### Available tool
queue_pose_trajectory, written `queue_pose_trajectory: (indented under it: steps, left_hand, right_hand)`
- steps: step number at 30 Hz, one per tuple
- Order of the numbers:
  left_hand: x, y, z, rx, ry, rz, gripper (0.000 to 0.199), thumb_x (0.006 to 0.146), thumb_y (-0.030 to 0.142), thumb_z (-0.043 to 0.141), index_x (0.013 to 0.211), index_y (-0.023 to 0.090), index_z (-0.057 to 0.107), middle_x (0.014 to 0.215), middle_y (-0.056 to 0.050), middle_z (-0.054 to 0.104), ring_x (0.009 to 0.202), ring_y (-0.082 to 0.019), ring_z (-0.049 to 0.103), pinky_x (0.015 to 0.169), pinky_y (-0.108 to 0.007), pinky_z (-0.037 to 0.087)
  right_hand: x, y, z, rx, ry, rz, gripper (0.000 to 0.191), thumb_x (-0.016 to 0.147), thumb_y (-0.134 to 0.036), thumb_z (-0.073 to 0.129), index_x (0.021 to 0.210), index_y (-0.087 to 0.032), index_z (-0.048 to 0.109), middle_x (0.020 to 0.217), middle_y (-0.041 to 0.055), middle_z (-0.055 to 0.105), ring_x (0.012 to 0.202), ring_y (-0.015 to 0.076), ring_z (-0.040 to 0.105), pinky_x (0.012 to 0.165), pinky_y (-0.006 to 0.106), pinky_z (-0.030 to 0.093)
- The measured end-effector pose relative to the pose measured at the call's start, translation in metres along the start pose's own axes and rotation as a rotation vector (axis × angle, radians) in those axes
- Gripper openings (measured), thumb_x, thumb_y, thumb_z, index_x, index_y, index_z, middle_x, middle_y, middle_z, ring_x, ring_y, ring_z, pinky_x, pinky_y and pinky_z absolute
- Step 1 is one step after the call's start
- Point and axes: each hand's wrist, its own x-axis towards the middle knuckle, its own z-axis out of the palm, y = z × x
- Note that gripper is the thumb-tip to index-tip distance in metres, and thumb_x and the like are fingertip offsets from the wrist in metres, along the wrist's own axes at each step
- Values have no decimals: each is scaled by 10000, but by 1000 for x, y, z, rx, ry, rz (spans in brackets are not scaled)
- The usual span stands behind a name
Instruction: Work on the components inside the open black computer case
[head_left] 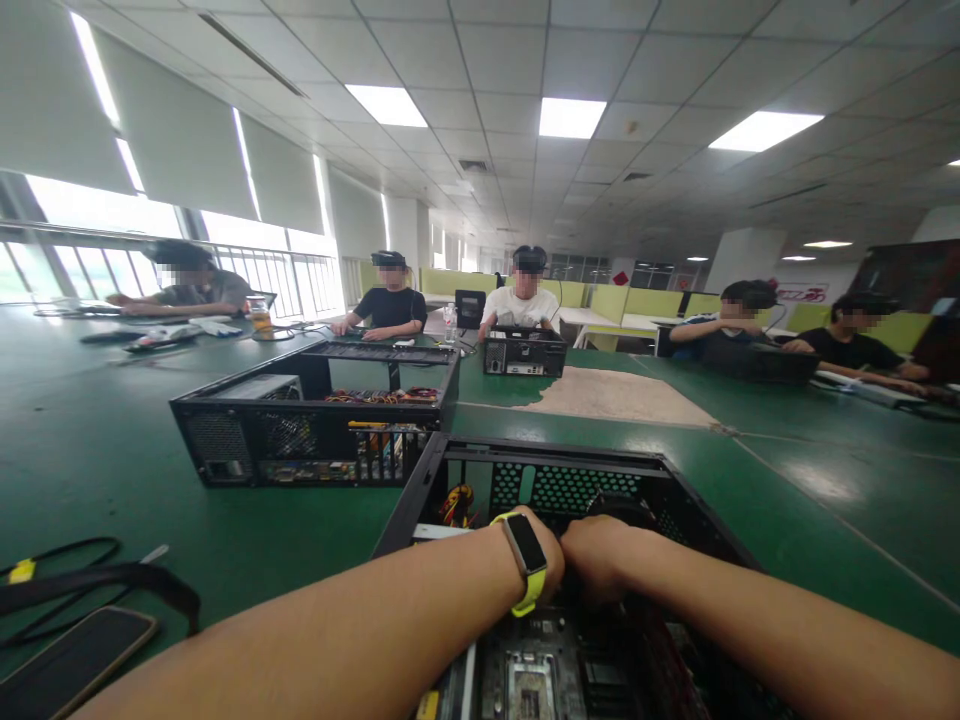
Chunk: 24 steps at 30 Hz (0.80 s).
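In front of me lies an open black computer case (544,455), with a motherboard (532,680) and its metal CPU socket showing at the bottom. Both hands reach down into it and meet near its far side. My left hand (551,550), with a lime-strapped smartwatch (526,545) on the wrist, is bent inward and its fingers are hidden. My right hand (596,555) is curled closed beside it; whatever lies between its fingers cannot be made out. A round black part (622,507) sits just behind the right hand. Red and yellow wires (457,505) bunch at the case's far left corner.
A second open computer case (311,440) stands beyond on the left of the green table (112,400). A phone (79,660), a black strap (142,580) and cables lie at the near left. Several people sit around the table, one behind another case (525,353).
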Motion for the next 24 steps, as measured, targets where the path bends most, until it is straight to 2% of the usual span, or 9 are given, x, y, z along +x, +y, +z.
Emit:
queue_pose_trajectory:
  steps: [3, 5, 7, 9, 12, 15, 18, 21, 24]
  left_hand:
    - [-39, -9, -37, 22, -60, 85, 401, 679, 453, 662, 939, 151, 710, 933, -136, 707, 817, -287, 653, 707, -373, 521]
    - [-77, -20, -58, -105, 94, 161, 420, 767, 497, 554, 1004, 178, 689, 940, -116, 704, 833, -263, 648, 721, -351, 509]
    - [-122, -33, -64, -312, 344, 245, 356, 827, 456, 499, 1053, 232, 660, 975, -63, 694, 877, -212, 634, 789, -319, 490]
    - [-163, -44, -46, -513, 551, 279, 323, 832, 417, 525, 1104, 270, 621, 1066, -21, 663, 973, -171, 599, 881, -283, 452]
    - [-200, -58, 17, -563, 717, 240, 290, 806, 372, 583, 1094, 368, 610, 1130, 34, 644, 1127, -178, 525, 1027, -329, 353]
    - [-202, -70, 84, -426, 838, 197, 281, 819, 331, 576, 1045, 495, 603, 1073, 106, 672, 1164, -176, 509, 1099, -390, 244]
    - [-190, -78, 115, -397, 861, 237, 327, 754, 380, 646, 1044, 525, 597, 993, 120, 696, 1083, -182, 562, 1108, -396, 238]
    - [-177, -72, 104, -479, 881, 282, 215, 762, 365, 631, 932, 494, 654, 886, 109, 713, 967, -175, 603, 1100, -411, 254]
    - [-148, -40, 67, -596, 964, 241, 147, 790, 342, 587, 872, 417, 683, 853, 80, 712, 970, -177, 585, 1088, -431, 256]
  right_hand:
    - [-2, 0, -3, 25, -12, 10, 541, 556, -287, 749, 1073, -152, 667, 1050, 128, 663, 927, 296, 634, 767, 335, 517]
    - [-4, 0, -4, 26, 9, -14, 616, 552, -295, 761, 1144, -186, 633, 1108, 111, 644, 981, 299, 612, 812, 352, 503]
    - [-4, 0, -3, 12, 15, -28, 664, 543, -328, 772, 1171, -183, 616, 1121, 117, 636, 988, 309, 607, 817, 371, 501]
    - [-3, 0, -2, -8, 1, -22, 620, 539, -382, 774, 1104, -158, 653, 1075, 133, 651, 947, 313, 622, 787, 371, 510]
    - [-2, 0, -2, -21, 38, -21, 552, 558, -467, 750, 1002, -144, 693, 1016, 144, 667, 912, 313, 633, 754, 364, 512]
    - [-7, 0, -4, 8, 101, -26, 563, 589, -531, 711, 1012, -161, 685, 993, 139, 672, 888, 316, 637, 723, 374, 508]
    - [-24, -2, -9, 85, 171, -40, 552, 641, -592, 641, 1018, -190, 675, 950, 124, 680, 857, 315, 641, 690, 383, 498]
    - [-51, -1, -11, 184, 248, -83, 516, 685, -608, 584, 1021, -226, 663, 922, 101, 682, 838, 303, 639, 670, 378, 485]
    - [-82, 13, -7, 258, 362, -78, 375, 765, -529, 523, 993, -263, 657, 925, 68, 678, 852, 268, 629, 696, 357, 466]
